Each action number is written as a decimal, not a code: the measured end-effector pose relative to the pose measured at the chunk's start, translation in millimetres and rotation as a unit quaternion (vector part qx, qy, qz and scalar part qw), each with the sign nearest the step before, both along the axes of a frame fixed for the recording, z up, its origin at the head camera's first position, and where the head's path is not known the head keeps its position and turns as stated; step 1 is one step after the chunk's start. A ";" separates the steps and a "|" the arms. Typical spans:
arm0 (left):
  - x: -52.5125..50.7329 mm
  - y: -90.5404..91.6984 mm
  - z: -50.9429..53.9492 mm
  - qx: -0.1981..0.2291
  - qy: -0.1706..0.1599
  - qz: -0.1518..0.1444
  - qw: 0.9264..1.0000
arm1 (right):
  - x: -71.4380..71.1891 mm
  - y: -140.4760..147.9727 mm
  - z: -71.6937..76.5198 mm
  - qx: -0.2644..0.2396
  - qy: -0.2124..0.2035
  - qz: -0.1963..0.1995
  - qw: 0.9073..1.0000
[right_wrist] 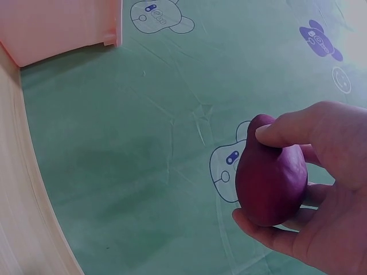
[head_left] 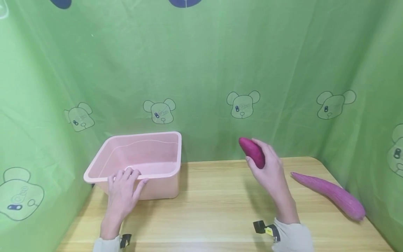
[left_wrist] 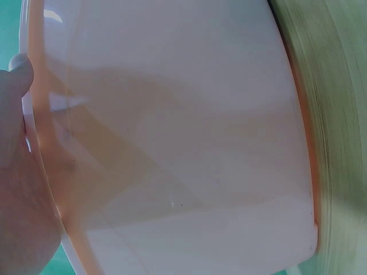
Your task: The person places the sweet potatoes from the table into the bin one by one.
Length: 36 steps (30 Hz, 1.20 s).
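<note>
A purple-red sweet potato (head_left: 253, 152) is held above the table by my right hand (head_left: 271, 171). In the right wrist view the thumb lies on one side of the sweet potato (right_wrist: 270, 183) and the fingers curl round the other. My left hand (head_left: 122, 194) grips the near rim of a pink plastic basin (head_left: 163, 180). Its fingers reach over the rim to the inside, and the thumb lies along the rim's edge. The outer wall of the basin (left_wrist: 172, 143) fills most of the left wrist view. No object shows inside the basin from the head view.
A long purple eggplant (head_left: 330, 193) lies at the right of the wooden table (head_left: 214, 210), its thin end pointing away. Green sheeting (head_left: 204, 70) printed with bear heads closes off the back and both sides. The basin stands at the table's back left.
</note>
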<state>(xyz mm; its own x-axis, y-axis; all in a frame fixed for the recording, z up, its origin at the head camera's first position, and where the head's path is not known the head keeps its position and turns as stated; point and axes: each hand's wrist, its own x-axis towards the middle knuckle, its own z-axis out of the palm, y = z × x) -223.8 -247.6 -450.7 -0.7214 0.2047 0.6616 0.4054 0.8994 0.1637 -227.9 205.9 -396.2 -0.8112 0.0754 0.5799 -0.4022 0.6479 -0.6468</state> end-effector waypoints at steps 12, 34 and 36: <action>1.4 0.6 2.6 -0.003 -0.013 0.010 1.000 | -0.3 -8.2 -0.5 0.006 0.012 0.009 1.000; 0.5 0.1 0.3 -0.006 -0.008 0.007 1.000 | -1.7 -24.2 -4.3 0.014 0.027 0.028 0.999; 0.2 0.1 0.6 -0.004 -0.007 0.006 1.000 | -1.5 -25.2 -4.3 0.015 0.026 0.029 0.999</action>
